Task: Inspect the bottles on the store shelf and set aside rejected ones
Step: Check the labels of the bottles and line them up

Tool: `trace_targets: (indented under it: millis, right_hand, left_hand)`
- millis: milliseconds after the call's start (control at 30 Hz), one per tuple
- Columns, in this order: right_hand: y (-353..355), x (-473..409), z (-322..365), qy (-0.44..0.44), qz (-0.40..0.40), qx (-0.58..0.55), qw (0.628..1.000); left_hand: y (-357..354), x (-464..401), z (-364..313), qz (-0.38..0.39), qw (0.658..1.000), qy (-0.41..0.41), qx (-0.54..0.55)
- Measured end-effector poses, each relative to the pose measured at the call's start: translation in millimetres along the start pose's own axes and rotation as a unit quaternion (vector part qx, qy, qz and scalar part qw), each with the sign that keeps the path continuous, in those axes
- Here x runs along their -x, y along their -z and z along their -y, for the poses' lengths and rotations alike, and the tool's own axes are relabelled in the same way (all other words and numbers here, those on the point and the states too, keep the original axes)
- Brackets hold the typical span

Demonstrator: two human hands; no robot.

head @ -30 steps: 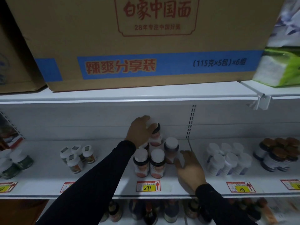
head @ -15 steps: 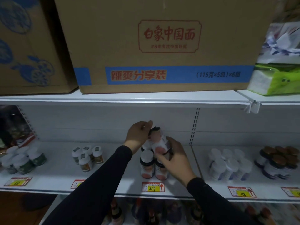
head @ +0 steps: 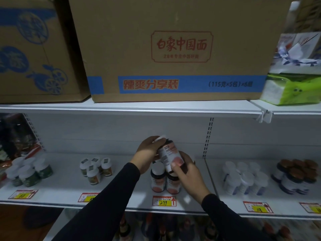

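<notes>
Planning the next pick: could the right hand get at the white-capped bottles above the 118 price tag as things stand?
Probably not yet: the right hand grips the tilted bottle together with the left hand. The path to the white-capped bottles looks unobstructed.

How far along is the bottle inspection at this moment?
Nothing visibly set aside. In hand: both hands, left hand at the cap and right hand at the base, hold one tilted bottle. Left: the two front bottles below it and the other groups.
</notes>
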State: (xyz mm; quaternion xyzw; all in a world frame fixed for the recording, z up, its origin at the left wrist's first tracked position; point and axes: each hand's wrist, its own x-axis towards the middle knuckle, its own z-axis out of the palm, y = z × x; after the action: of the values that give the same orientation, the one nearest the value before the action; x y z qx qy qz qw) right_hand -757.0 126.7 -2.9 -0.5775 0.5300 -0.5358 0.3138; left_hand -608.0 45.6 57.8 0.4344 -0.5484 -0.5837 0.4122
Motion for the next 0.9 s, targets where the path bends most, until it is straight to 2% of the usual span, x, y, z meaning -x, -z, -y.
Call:
trace_targets:
  millis: [200,433,633,900]
  right_hand:
    - [0,3,8,0.014,-0.023,0.049,0.998]
    - [4,7,2,0.015,-0.009,0.014,1.0]
    - [2,3,6,0.033,-0.016,0.026,0.999]
    - [2,6,8,-0.005,-0.019,-0.033,0.999]
  left_hand:
    - [-9,6,-2,-0.007,1.0,0.001,0.017]
    - [-8,8,-4,0.036,0.998,0.02,0.048]
    - [-12,8,-5,-0.01,0.999,0.008,0.051]
    - [-9,16,-14,0.054,0.997,0.0,0.058]
